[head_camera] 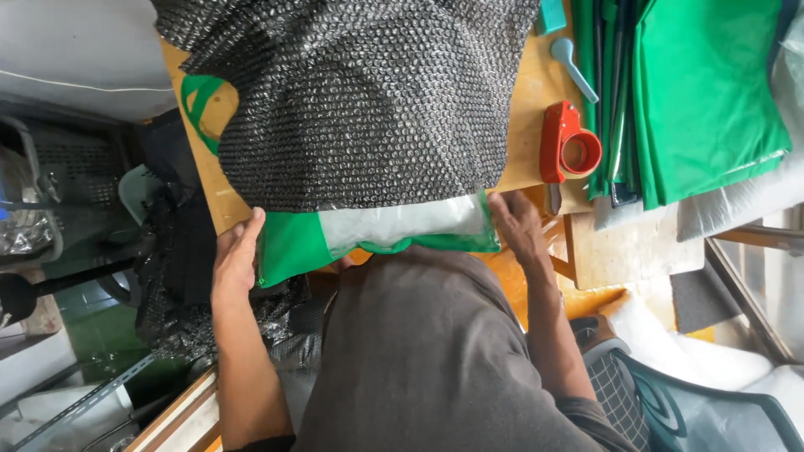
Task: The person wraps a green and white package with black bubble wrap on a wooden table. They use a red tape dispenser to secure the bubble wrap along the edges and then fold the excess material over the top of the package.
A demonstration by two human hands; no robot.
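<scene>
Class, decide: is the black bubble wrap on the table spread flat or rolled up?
Spread flat: the black bubble wrap lies open across the wooden table, covering most of the green bag.

green-and-clear flat package (pixel 394 230) at table edge, under bubble wrap (pixel 352 100)

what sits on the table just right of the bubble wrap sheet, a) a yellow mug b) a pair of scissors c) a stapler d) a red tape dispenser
d: a red tape dispenser lies on the wooden table beside the right edge of the dark bubble wrap, next to folded green bags.
</scene>
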